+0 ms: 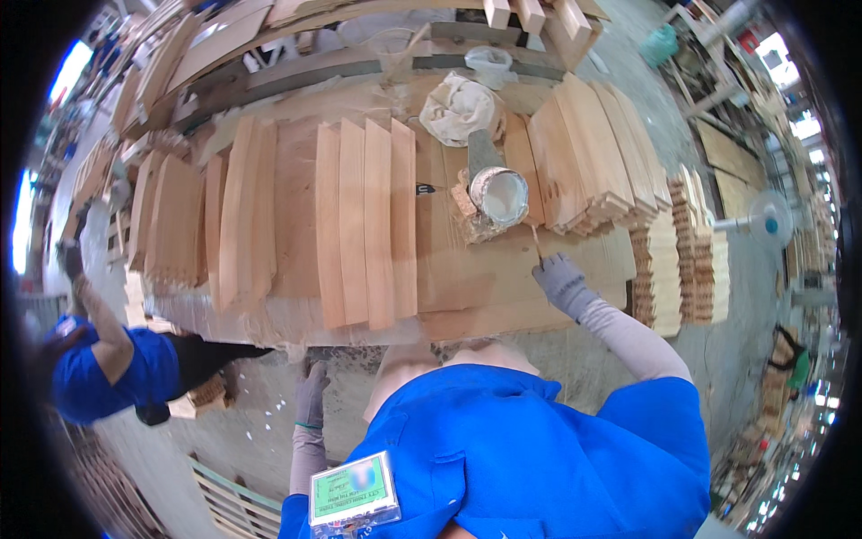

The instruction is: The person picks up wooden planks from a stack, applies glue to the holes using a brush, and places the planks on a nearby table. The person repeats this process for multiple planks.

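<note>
The right hand (561,280), in a grey glove, reaches out over the right part of the wooden surface (467,287) with its grip narrow, pinched on the thin handle of a small brush (536,244). The brush points away from the person, its far end near the mouth of a glue can (496,190) that lies tilted on a block of wood scraps (469,218), showing white glue inside. Just beyond the can sits a crumpled white cloth (458,108).

The left hand (312,393), also gloved in grey, hangs down below the near edge of the surface, well apart from the boards. Its fingers look loosely curled with nothing between them, though the view is too small to be sure how wide the grip is.

In the middle of the surface, left of the can, four long wooden slats (366,225) lie side by side, running near to far. Further left are more slats (242,211) laid overlapping, and another stack (166,220) beyond them. To the right of the can, a fanned pile of short boards (584,153) rests on the far right part of the surface, and stacks of finger-jointed pieces (678,251) stand at the right edge.

At the left, another person in a blue shirt (108,368) bends beside the surface. A white fan (769,220) stands on the floor at the right.
</note>
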A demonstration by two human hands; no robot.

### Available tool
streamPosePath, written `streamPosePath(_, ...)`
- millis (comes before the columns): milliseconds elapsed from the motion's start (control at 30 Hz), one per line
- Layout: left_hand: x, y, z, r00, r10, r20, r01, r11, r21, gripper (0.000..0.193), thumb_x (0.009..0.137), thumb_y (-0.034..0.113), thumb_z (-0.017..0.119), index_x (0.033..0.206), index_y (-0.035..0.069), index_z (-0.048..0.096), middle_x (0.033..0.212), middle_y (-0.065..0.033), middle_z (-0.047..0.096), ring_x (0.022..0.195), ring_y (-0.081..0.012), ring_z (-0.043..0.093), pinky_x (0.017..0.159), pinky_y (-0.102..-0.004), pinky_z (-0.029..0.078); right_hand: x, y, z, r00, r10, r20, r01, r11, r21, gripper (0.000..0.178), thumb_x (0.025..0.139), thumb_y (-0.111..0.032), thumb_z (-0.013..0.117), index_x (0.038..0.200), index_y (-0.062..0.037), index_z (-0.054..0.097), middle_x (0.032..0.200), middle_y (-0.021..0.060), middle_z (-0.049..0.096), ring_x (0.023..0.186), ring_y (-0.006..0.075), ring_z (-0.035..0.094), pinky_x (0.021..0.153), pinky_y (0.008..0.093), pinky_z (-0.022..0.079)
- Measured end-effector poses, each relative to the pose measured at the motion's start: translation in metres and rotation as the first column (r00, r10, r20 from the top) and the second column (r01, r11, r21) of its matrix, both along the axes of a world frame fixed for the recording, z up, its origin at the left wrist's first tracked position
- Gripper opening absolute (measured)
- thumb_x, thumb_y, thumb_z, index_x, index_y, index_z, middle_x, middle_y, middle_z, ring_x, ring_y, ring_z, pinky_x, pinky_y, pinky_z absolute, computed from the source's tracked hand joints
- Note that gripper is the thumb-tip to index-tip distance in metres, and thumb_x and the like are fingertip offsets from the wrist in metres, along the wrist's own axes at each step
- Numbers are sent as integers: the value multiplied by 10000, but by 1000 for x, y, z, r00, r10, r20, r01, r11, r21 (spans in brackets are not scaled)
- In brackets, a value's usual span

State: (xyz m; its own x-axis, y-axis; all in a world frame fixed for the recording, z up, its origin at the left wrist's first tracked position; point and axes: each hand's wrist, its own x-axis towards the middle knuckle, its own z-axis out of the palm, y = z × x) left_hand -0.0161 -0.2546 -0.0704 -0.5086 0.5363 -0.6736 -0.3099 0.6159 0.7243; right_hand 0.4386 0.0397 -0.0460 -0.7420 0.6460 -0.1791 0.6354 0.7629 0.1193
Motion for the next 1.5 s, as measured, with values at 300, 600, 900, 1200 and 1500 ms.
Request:
streamPosePath(300, 165, -103, -43, 955, 275, -113, -289, 949, -128, 617, 822, 232, 596, 1327, -21, 346, 1160, -139, 542, 911, -162, 566, 734, -268, 466, -14, 66, -34, 994, 73, 78, -73, 997, 7, 286, 843, -146, 464, 1098, -155, 592, 1110, 132, 567, 987, 275, 562, 809, 397, 438)
streamPosePath(600, 354, -173, 29, 857, 406, -318, -500, 806, -316, 722, 762, 328, 596, 1327, -47, 349, 1291, -230, 463, 1203, -295, 455, 998, -350, 357, 37, 5, 47, 746, 289, -599, -292, 952, 96, 507, 680, 75, 446, 1145, -65, 592, 1058, 159, 603, 1028, 325, 537, 885, 414, 423)
streamPosePath(900, 471, -249, 5, 536, 755, -378, -843, 502, -193, 660, 775, 385, 565, 1280, -13, 419, 1231, -248, 506, 1158, -350, 485, 969, -387, 380, -93, -117, 41, 437, 535, -723, -802, 595, -45, 269, 809, 10, 487, 1046, -11, 612, 1039, 150, 604, 963, 297, 572, 821, 369, 462)
streamPosePath(1200, 634, -351, -96, 516, 682, -519, -857, 397, -330, 465, 844, 301, 507, 1207, 11, 503, 1132, -218, 562, 1076, -303, 535, 915, -373, 415, -157, -364, 49, 259, 525, -811, -949, -17, -314, 276, 791, 23, 520, 1054, -9, 600, 1064, 139, 598, 978, 246, 581, 832, 322, 466)
streamPosePath(1500, 702, -471, -58, -679, 690, 250, -533, -698, 479, 383, 883, 169, 505, 1230, 10, 467, 1163, -136, 557, 1115, -244, 511, 895, -325, 441, -93, -621, 33, 308, 741, -597, -493, -413, -766, 255, 860, -97, 545, 1092, 0, 593, 991, 112, 635, 935, 158, 591, 825, 266, 452)
